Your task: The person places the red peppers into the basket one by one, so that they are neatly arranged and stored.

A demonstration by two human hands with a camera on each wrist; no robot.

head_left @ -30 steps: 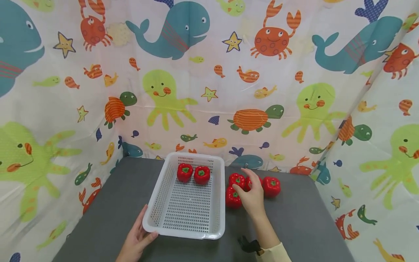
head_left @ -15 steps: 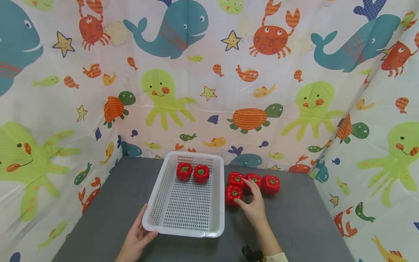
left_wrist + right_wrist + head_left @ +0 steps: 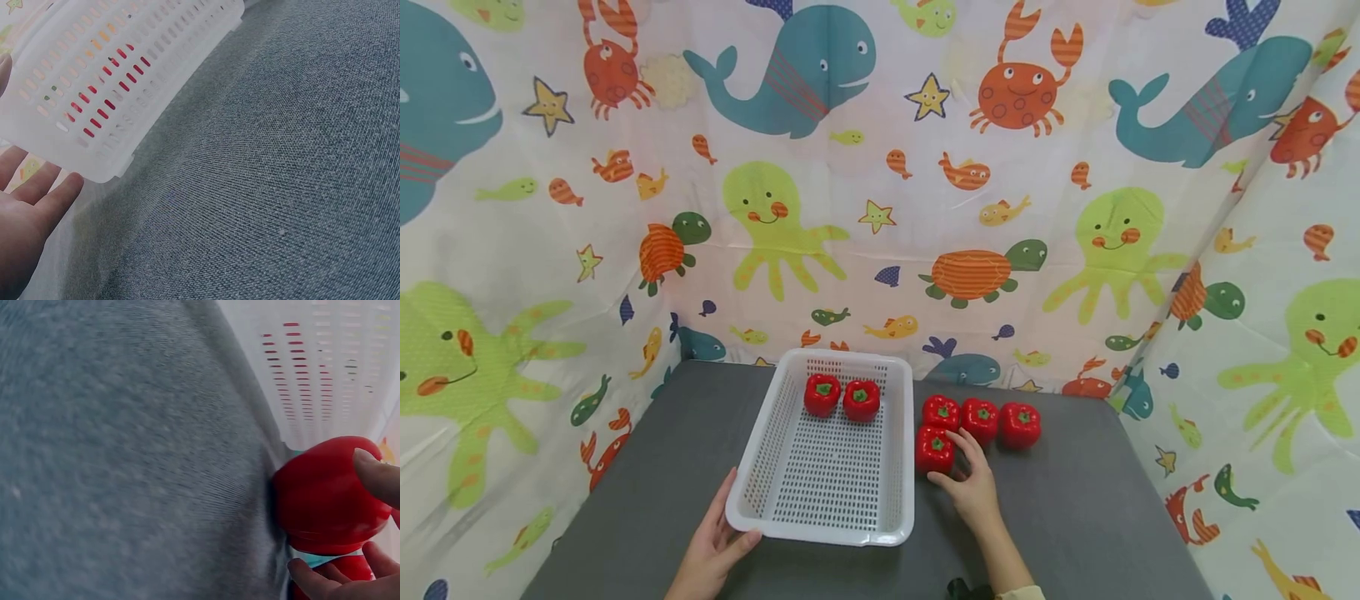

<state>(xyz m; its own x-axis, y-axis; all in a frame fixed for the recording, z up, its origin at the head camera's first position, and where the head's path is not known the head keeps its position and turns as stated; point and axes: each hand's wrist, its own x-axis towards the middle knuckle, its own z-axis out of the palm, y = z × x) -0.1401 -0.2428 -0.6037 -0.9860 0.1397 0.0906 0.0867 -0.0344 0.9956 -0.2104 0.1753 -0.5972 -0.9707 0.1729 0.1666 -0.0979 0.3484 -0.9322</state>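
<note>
A white perforated plastic basket (image 3: 822, 533) stands on the grey table with two red bell peppers (image 3: 823, 394) inside at its far end. My left hand (image 3: 707, 550) holds its near left corner, thumb on the front wall and fingers along the left side; in the left wrist view those fingers are nearly straight. To the right of the basket, my right hand (image 3: 973, 492) grips the nearest red bell pepper (image 3: 934, 451), which rests on the table. The right wrist view has the thumb on one side of this pepper (image 3: 331, 494) and the fingers on the other.
Three more red bell peppers (image 3: 980, 420) stand in a row just behind the gripped one, close together. A curtain (image 3: 880, 208) printed with sea animals encloses the back and sides of the table (image 3: 1075, 517).
My right hand has come down and toward the near pepper, from above the group to round its right side. The left hand and the basket have stayed in place.
</note>
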